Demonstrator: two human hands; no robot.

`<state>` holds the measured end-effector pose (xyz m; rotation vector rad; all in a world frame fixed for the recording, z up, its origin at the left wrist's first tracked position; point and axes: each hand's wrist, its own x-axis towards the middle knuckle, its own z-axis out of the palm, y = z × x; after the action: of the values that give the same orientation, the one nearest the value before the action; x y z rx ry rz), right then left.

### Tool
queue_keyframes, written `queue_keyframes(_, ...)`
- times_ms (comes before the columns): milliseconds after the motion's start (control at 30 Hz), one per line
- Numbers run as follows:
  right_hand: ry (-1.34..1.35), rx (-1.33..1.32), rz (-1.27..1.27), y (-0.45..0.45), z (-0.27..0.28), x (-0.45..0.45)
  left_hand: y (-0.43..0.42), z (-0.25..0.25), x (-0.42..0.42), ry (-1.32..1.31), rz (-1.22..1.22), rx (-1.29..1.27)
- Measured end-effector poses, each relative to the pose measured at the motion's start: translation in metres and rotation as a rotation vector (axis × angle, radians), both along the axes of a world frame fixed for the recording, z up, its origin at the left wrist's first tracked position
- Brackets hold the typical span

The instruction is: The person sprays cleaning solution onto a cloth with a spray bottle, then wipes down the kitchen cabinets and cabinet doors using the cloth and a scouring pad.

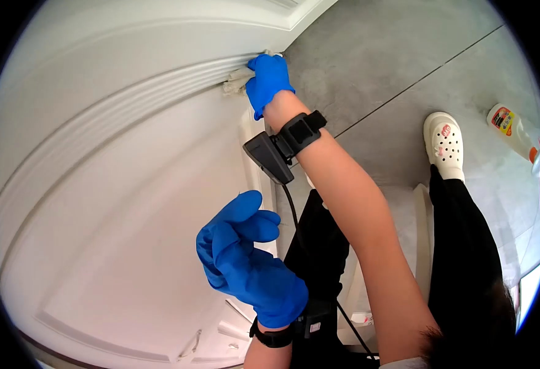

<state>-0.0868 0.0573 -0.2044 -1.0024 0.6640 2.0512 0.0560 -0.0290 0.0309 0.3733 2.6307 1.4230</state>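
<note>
Right hand: the blue-gloved right hand point(270, 83), at the upper centre of the frame, is closed on a pale cloth point(238, 81).
Left hand: the blue-gloved left hand point(242, 255), below centre, has its fingers partly curled and apart from the palm, with nothing seen in its grasp; it is just in front of the white panel point(128, 215); whether it touches cannot be told.
Cloth: bunched under the right hand, against the ridged moulding point(153, 111) of the panel, near its edge.
Wrists: black straps on both; the right one carries a dark device point(271, 158) with a cable.
Floor: grey point(368, 67), crossed by a dark line from the centre to the upper right.
Shoe: a white clog point(446, 144) with holes, right of centre.
Bottle: a bottle point(513, 130) with a bright label and orange at its neck, at the far right.
</note>
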Motion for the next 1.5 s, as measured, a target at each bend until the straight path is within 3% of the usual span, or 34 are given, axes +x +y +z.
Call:
queue_keyframes(200,-0.224,-0.202,-0.344,-0.032,-0.006,-0.048,-0.007,0.002,0.007,-0.038,-0.002,0.080)
queue_keyframes(267,-0.308,0.136,0.031,-0.035,-0.013,-0.009,-0.008,0.001,0.012,-0.017,-0.038,-0.012)
queue_keyframes(333,-0.440,0.789,0.815,-0.042,-0.022,0.039,-0.007,0.003,0.015,-0.017,-0.030,-0.001)
queue_keyframes(400,-0.375,0.484,0.650,-0.043,-0.038,0.052,-0.004,0.003,0.014,-0.015,-0.027,0.012)
queue_keyframes(467,-0.403,0.326,0.532,-0.031,0.008,0.072,-0.004,0.002,0.012,-0.019,-0.026,0.024)
queue_keyframes(500,-0.527,0.538,0.361,-0.032,0.013,0.068,-0.003,0.002,0.012,-0.017,-0.027,0.013)
queue_keyframes(567,-0.889,0.946,0.266,-0.046,-0.009,0.040,0.000,0.001,0.013,-0.042,-0.038,0.019)
queue_keyframes(600,-0.977,1.031,0.168,-0.049,0.009,0.034,0.000,-0.001,0.013,-0.049,-0.032,0.011)
queue_keyframes(700,-1.050,1.099,0.307,-0.059,0.006,0.027,0.007,-0.001,0.014,-0.051,-0.019,0.021)
queue_keyframes(1033,-0.881,1.129,0.457,-0.058,0.003,0.037,0.026,0.000,0.034,-0.115,-0.095,0.030)
queue_keyframes(1100,-0.659,0.899,0.430,-0.067,0.014,0.025,0.032,-0.003,0.033,-0.135,-0.101,0.011)
queue_keyframes(1133,-0.714,0.926,0.562,-0.074,0.016,0.027,0.033,-0.005,0.030,-0.152,-0.072,0.015)
queue_keyframes(1167,-0.584,0.876,0.522,-0.077,0.013,0.028,0.034,-0.007,0.028,-0.168,-0.041,0.019)
queue_keyframes(1233,-0.661,1.008,0.531,-0.086,-0.006,0.028,0.033,-0.011,0.024,-0.127,-0.049,-0.018)
queue_keyframes(1267,-0.870,1.187,0.577,-0.088,-0.019,0.030,0.033,-0.013,0.021,-0.089,-0.052,-0.052)
queue_keyframes(1300,-0.803,1.126,0.639,-0.084,-0.031,0.032,0.032,-0.014,0.019,-0.080,-0.046,-0.061)
queue_keyframes(1333,-0.434,0.746,0.446,-0.065,-0.013,0.043,0.032,-0.015,0.017,-0.071,-0.054,-0.058)
queue_keyframes(1400,-0.769,1.024,0.397,-0.069,-0.008,0.052,0.035,-0.019,0.013,-0.065,-0.069,-0.052)
queue_keyframes(1500,-0.892,0.942,0.334,-0.076,0.002,0.046,0.034,-0.017,0.011,-0.069,-0.034,-0.108)
